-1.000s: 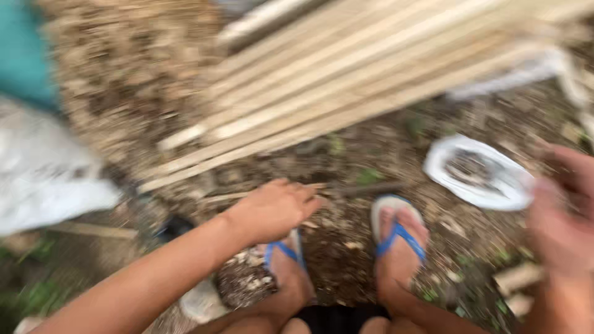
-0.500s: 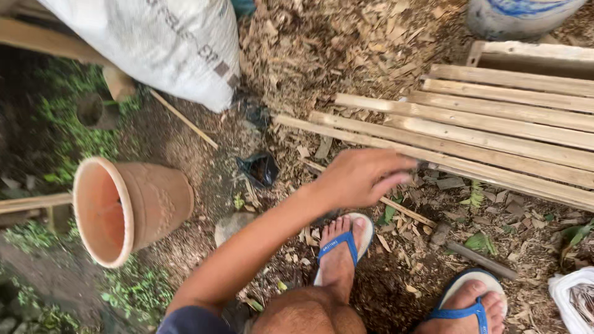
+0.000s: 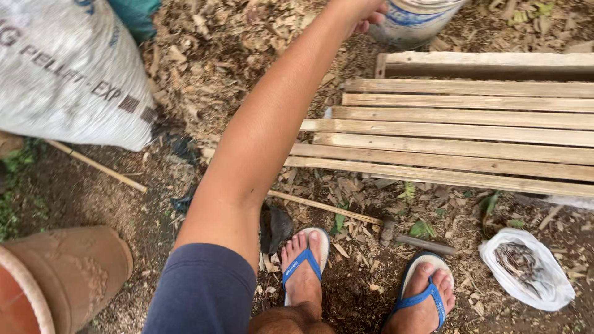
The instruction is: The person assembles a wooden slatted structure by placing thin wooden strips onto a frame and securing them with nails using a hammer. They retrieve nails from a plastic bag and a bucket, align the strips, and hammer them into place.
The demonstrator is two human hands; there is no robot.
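Up top, left hand (image 3: 365, 11) reaching w/ grip curled, hold unclear, just beside white-blue bucket (image 3: 414, 21).

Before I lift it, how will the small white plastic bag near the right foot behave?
The white plastic bag is probably floppy, since its thin film lies crumpled. It seems light, holding only a small dark clump. Its open top may spill contents if tilted.

Blue sandals (image 3: 302, 265), terracotta pot (image 3: 68, 272), white sack (image 3: 68, 68).
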